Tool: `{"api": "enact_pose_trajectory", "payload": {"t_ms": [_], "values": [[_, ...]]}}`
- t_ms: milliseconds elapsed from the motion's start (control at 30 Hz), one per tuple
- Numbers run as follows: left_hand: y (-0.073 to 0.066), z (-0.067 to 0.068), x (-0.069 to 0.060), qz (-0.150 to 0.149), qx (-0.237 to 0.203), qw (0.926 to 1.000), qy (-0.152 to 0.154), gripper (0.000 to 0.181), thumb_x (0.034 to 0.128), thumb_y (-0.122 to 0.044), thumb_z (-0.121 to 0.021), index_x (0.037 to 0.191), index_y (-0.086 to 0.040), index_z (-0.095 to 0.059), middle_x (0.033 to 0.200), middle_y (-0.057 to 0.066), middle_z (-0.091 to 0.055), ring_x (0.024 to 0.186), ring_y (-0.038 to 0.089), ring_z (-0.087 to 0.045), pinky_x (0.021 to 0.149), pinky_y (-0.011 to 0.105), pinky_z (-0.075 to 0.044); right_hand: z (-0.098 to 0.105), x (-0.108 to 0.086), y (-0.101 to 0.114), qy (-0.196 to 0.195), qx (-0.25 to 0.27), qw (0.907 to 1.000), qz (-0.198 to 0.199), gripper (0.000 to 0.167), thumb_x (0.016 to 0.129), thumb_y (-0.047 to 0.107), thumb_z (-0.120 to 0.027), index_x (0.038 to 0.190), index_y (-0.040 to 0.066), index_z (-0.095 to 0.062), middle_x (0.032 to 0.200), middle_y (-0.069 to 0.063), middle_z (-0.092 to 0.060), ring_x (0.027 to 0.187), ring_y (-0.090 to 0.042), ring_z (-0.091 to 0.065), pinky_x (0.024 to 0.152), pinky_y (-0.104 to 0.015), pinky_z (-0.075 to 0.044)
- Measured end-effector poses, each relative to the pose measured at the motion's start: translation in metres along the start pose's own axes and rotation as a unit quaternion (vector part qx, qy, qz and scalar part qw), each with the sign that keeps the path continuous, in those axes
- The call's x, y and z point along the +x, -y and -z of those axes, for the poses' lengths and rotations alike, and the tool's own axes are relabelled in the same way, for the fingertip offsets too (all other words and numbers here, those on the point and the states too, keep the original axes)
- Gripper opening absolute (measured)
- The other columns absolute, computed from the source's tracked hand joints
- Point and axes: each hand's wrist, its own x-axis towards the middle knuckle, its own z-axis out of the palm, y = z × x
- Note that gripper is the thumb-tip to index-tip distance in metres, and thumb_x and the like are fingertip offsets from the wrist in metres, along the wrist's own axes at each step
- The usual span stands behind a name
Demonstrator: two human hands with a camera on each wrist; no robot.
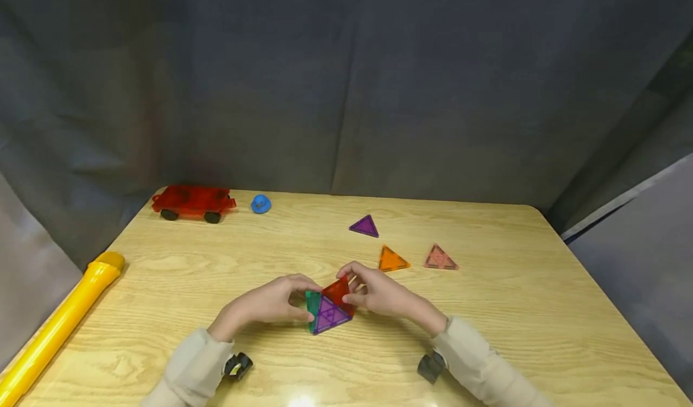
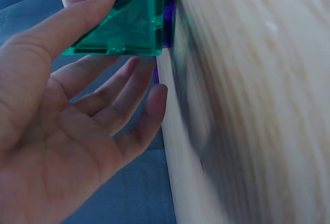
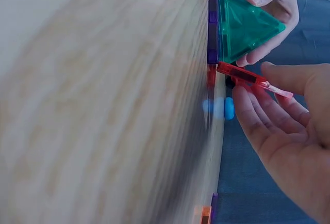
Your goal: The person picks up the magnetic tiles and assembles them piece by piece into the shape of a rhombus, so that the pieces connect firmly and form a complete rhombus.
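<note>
A light purple triangular magnetic tile (image 1: pixel 331 315) lies flat on the wooden table between the hands. Along its left edge stands a green triangular magnetic tile (image 3: pixel 248 26), raised off the table. My left hand (image 1: pixel 276 300) pinches this green tile by its edges, thumb on the near side. On the opposite side a red triangular magnetic tile (image 1: pixel 337 290) leans outward, its lower edge close to the purple one. Thumb and fingers of my right hand (image 1: pixel 381 293) pinch the red tile. Whether the red and green tiles touch each other, I cannot tell.
Beyond the right hand lie an orange triangle tile (image 1: pixel 393 259), a pink triangle tile (image 1: pixel 441 258) and a dark purple triangle tile (image 1: pixel 365 226). A red toy car (image 1: pixel 192 200) and a small blue duck (image 1: pixel 261 204) stand far left. A yellow tube (image 1: pixel 59 329) lies along the left edge.
</note>
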Motion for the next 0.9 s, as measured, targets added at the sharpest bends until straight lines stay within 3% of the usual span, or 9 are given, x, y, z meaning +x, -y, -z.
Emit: {"api": "enact_pose_trajectory", "payload": {"t_ms": [233, 467, 633, 900], "values": [[-0.002, 0.001, -0.001, -0.009, 0.028, 0.9995, 0.007, 0.053, 0.0866, -0.022, -0.071, 0.132, 0.001, -0.054, 0.134, 0.018, -0.052, 0.124, 0.034, -0.048, 0.098, 0.047, -0.044, -0.004, -0.001, 0.004, 0.004, 0.023, 0.9997, 0.012, 0.028, 0.094, 0.003, -0.057, 0.122, 0.006, -0.054, 0.123, -0.011, -0.059, 0.115, -0.027, -0.056, 0.090, -0.033, -0.051], [-0.008, -0.001, 0.000, -0.022, 0.021, 0.9995, 0.011, 0.053, 0.0883, -0.020, -0.069, 0.132, 0.004, -0.052, 0.134, 0.019, -0.053, 0.123, 0.033, -0.050, 0.099, 0.045, -0.044, -0.008, -0.002, 0.010, 0.016, 0.018, 0.9996, 0.018, 0.029, 0.095, 0.004, -0.056, 0.123, 0.010, -0.058, 0.123, -0.008, -0.060, 0.112, -0.024, -0.058, 0.087, -0.027, -0.051], [-0.011, -0.003, 0.001, -0.022, 0.032, 0.9992, 0.000, 0.054, 0.0879, -0.019, -0.069, 0.132, 0.005, -0.052, 0.133, 0.020, -0.054, 0.122, 0.033, -0.051, 0.100, 0.046, -0.042, -0.009, -0.002, 0.012, 0.016, 0.019, 0.9993, 0.028, 0.029, 0.094, 0.003, -0.057, 0.122, 0.009, -0.059, 0.121, -0.009, -0.061, 0.110, -0.025, -0.059, 0.084, -0.024, -0.052], [-0.012, -0.009, 0.002, -0.049, 0.032, 0.9983, -0.007, 0.052, 0.0885, -0.017, -0.068, 0.133, 0.003, -0.051, 0.134, 0.019, -0.052, 0.123, 0.031, -0.052, 0.100, 0.041, -0.043, -0.010, -0.001, 0.012, 0.021, 0.003, 0.9994, 0.028, 0.029, 0.093, 0.004, -0.059, 0.123, 0.005, -0.059, 0.116, -0.010, -0.063, 0.108, -0.024, -0.060, 0.084, -0.024, -0.052]]}}
